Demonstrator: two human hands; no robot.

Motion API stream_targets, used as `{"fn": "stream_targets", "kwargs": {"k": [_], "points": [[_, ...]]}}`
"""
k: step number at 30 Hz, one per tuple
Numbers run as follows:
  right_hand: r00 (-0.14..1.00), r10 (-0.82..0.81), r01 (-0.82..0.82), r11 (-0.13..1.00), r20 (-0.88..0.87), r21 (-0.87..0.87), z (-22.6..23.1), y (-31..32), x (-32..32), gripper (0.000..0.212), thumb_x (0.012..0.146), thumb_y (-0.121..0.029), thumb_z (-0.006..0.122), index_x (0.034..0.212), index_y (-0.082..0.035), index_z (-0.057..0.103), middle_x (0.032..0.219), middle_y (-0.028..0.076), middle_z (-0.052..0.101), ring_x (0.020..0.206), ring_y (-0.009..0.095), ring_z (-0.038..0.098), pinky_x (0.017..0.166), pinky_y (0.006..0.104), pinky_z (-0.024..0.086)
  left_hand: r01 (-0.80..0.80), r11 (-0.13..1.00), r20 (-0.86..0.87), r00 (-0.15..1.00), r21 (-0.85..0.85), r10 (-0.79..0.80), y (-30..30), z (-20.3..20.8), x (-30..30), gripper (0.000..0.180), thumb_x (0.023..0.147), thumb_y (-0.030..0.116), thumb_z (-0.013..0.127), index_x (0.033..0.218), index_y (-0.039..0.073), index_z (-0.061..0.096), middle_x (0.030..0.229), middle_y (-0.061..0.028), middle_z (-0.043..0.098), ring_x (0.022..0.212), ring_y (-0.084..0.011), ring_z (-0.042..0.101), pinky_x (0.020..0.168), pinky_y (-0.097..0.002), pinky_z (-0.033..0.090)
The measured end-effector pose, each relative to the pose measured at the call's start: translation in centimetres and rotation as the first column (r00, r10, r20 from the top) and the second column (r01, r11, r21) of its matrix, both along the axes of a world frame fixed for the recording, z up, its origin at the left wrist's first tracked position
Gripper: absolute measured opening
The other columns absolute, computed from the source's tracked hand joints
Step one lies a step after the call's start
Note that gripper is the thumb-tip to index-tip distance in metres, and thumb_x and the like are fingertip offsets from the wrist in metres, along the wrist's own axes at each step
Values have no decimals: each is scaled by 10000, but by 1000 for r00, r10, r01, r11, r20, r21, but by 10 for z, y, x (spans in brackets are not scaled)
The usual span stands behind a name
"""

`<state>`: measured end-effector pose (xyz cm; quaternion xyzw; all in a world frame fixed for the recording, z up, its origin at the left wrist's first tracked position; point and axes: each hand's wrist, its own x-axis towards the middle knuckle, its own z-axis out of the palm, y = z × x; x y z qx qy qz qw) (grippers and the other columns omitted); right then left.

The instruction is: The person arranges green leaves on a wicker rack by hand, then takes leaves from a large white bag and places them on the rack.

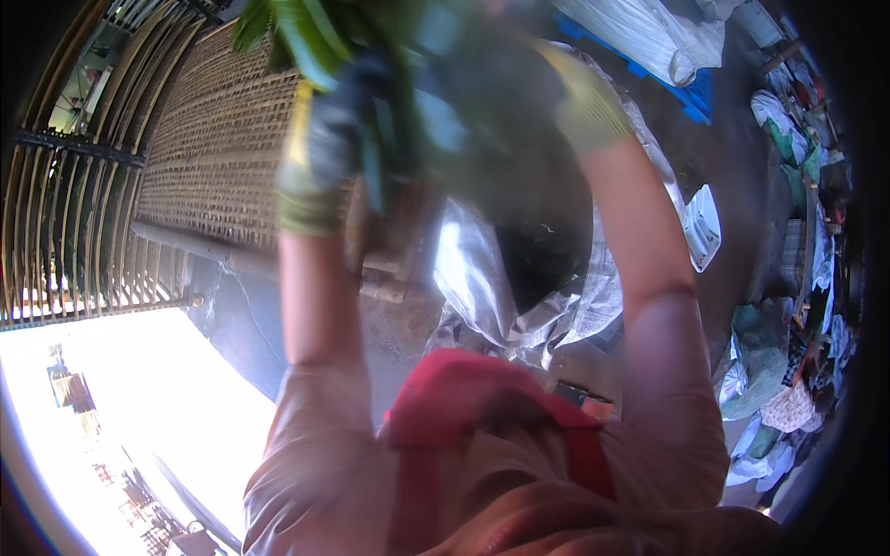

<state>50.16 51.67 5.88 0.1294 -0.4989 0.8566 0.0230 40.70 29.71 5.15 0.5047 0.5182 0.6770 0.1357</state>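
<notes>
Both my arms are raised toward the top of the head view, in yellow work gloves. My left hand (332,139), its glove dark over the fingers, is closed around long green leaves (306,42). The leaves stick up past the hand, and some hang below it. To the right, my right hand (586,97) is at the far side of a dark green blurred mass, and its fingers are smeared by motion and hidden. I cannot make out whether it grips that mass. Beneath my hands, a silvery-white plastic sheet or sack (477,278) spreads around a dark opening.
A woven bamboo panel (213,139) stands on the left beside a slatted bamboo wall (69,218). At the upper right, a white sack (649,42) lies over a blue pallet (691,97). A white plastic container (703,227) is near my right forearm. Bags and clutter (788,408) line the right side.
</notes>
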Motion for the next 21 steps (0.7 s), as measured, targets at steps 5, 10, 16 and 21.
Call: {"fn": "stream_targets", "kwargs": {"k": [5,10,16,21], "points": [[997,15,-34,966,-77,-258,-2,-77,-154,409,968,-293,462,1220,25,511,1124,134,611,984,215,592,854,288,485,-563,704,-330,826,-433,457,-124,44,-121,459,933,204,472,1346,8,428,1328,-136,493,1202,-224,474,1020,-332,371],[931,-345,365,879,120,-307,-135,-11,-32,420,954,-305,494,1230,8,537,1158,122,608,1058,187,588,941,320,455,-677,690,-404,724,-257,559,-78,-5,-8,522,910,132,515,1395,18,358,1348,-155,464,1196,-229,489,943,-329,440],[313,-624,726,643,716,243,-348,-26,183,439,948,-301,431,1293,-36,483,1290,147,508,1041,205,596,844,290,467,160,799,20,983,-579,-182,9,-183,222,644,896,134,563,1434,-12,242,1374,-135,400,1175,-215,497,925,-304,451],[145,-910,-264,343,388,902,-573,-17,273,459,925,-216,408,1357,-61,415,1379,173,416,1013,224,609,715,247,490,521,680,809,557,-516,187,73,-441,215,654,903,300,592,1426,53,286,1335,-96,416,1178,-186,483,930,-282,459]]}}
